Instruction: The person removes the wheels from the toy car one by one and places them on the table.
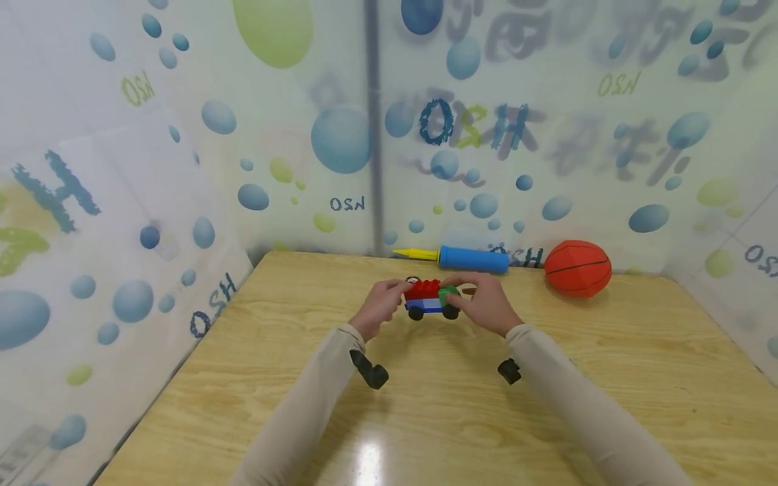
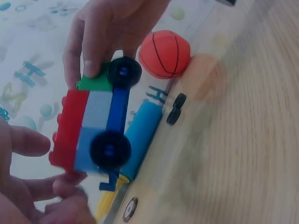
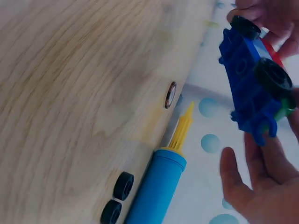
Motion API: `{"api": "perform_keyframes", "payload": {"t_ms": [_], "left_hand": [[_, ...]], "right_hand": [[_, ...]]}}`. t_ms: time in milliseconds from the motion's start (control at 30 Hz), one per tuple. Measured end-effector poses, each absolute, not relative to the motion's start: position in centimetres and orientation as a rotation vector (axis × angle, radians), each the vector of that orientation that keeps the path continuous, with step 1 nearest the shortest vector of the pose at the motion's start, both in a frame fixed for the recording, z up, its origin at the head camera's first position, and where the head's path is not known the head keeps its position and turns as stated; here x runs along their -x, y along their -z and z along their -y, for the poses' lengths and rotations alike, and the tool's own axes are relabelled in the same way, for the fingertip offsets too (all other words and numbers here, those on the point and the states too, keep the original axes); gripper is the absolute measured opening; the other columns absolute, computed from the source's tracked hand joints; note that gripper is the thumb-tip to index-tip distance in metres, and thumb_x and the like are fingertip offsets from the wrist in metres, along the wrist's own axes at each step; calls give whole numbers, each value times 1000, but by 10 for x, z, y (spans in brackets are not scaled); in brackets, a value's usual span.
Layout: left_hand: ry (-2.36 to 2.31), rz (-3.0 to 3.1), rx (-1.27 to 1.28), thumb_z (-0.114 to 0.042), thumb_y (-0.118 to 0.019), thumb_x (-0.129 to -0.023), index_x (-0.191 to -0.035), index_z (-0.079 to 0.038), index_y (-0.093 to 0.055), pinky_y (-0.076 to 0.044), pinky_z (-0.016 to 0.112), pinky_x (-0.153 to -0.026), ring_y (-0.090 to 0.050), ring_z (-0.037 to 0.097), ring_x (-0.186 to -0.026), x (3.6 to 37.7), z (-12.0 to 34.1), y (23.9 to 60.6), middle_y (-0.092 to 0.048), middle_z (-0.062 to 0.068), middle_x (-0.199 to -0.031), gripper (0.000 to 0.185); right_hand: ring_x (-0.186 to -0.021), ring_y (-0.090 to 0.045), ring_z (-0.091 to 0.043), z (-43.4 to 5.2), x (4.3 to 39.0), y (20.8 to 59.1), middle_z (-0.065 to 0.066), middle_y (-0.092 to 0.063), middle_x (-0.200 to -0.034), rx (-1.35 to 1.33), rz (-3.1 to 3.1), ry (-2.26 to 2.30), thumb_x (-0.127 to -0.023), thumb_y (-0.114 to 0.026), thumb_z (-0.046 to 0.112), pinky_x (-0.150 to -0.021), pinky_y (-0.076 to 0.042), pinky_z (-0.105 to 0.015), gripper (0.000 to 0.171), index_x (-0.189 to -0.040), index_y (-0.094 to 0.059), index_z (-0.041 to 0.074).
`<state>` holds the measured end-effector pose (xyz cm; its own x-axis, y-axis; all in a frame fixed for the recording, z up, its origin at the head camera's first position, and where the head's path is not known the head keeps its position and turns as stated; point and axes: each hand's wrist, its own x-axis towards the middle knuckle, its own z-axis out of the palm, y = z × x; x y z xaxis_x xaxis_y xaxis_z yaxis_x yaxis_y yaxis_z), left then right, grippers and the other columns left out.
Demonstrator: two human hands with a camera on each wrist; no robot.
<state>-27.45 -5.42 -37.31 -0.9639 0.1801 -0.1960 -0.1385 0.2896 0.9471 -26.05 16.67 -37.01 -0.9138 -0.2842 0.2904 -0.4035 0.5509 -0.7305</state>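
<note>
A toy car point(image 1: 425, 302) built of blocks is held up between both hands over the table. It has a blue base with black wheels, pale blue sides, red studded bricks point(image 2: 72, 128) on top and a green block point(image 2: 96, 83) at one end. My right hand point(image 1: 486, 302) pinches the green end between thumb and fingers. The left hand point(image 1: 381, 307) grips the opposite, red end with its fingertips; its index finger stands apart from the studs in the left wrist view. From the right wrist, the car's blue underside point(image 3: 243, 74) with small hooks shows.
Against the back wall lie a blue pump point(image 1: 474, 259) with a yellow nozzle and a red ball point(image 1: 577, 268) with black lines. Two loose black wheels point(image 3: 124, 185) and a small round disc point(image 3: 171, 95) lie on the wooden table point(image 1: 425, 405) by the pump. Patterned walls enclose the table.
</note>
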Motion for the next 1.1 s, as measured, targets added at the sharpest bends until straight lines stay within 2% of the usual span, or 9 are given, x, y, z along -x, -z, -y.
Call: {"api": "perform_keyframes", "payload": {"t_ms": [67,133,233,333,467,667,800,933,1100], "left_hand": [[-1705,-2386,-50,-39,-51,-103,-134,-13,-62,-52,44,-97,-60,26,-116,275,55,376,-65,7,-127,42],[-1672,-2457,-147,-38,-55,-101,-135,-16,-63,-44,55,-111,-52,32,-133,276,56,378,-59,8,-142,41],[-1595,-2537,-406,-31,-59,-100,-137,-23,-60,-45,54,-109,-55,31,-131,277,55,380,-60,8,-140,37],[-1494,-2565,-663,-24,-62,-99,-143,-32,-52,-46,52,-108,-54,29,-134,275,55,382,-58,7,-144,46],[-1432,-2504,-856,-22,-63,-99,-145,-35,-49,-52,45,-101,-60,26,-123,274,54,382,-60,7,-141,50],[-1398,-2370,-1003,-15,-59,-101,-131,-18,-65,-53,36,-98,-60,18,-112,279,56,380,-64,6,-133,31],[-1391,-2225,-1020,-15,-58,-102,-128,-17,-68,-51,35,-101,-63,15,-110,281,57,380,-66,3,-131,28],[-1361,-2144,-1017,-17,-59,-101,-130,-19,-67,-53,32,-89,-66,14,-101,280,57,383,-67,4,-127,29],[-1337,-2198,-1002,-16,-61,-100,-128,-20,-67,-55,30,-74,-62,15,-91,276,55,387,-68,6,-123,29]], "right_hand": [[-117,-62,-33,-169,262,368,-12,-71,-122,-552,2682,-1412,-95,-68,14,-98,-55,-52,22,-116,-73,10],[-119,-61,-33,-172,264,367,-14,-70,-124,-510,2719,-1515,-96,-66,14,-97,-56,-50,24,-119,-72,8],[-121,-61,-31,-176,268,366,-15,-68,-128,-451,2767,-1630,-98,-63,15,-98,-54,-47,27,-122,-70,7],[-115,-64,-27,-179,271,365,-15,-66,-133,-410,2797,-1739,-99,-61,18,-100,-53,-47,30,-126,-68,6],[-109,-66,-21,-182,273,361,-14,-63,-137,-395,2826,-1856,-99,-60,20,-102,-53,-49,33,-129,-65,6],[-117,-61,-25,-184,276,359,-12,-59,-139,-422,2846,-2010,-100,-58,22,-106,-48,-57,31,-126,-66,7],[-116,-59,-25,-184,277,359,-8,-63,-133,-400,2864,-2093,-100,-57,21,-103,-50,-54,29,-123,-67,6],[-115,-59,-25,-182,277,361,-10,-64,-132,-420,2863,-2118,-99,-57,18,-96,-53,-45,31,-126,-65,4],[-122,-60,-29,-181,273,364,-13,-60,-140,-464,2863,-1946,-102,-57,23,-104,-50,-51,36,-133,-62,6]]}}
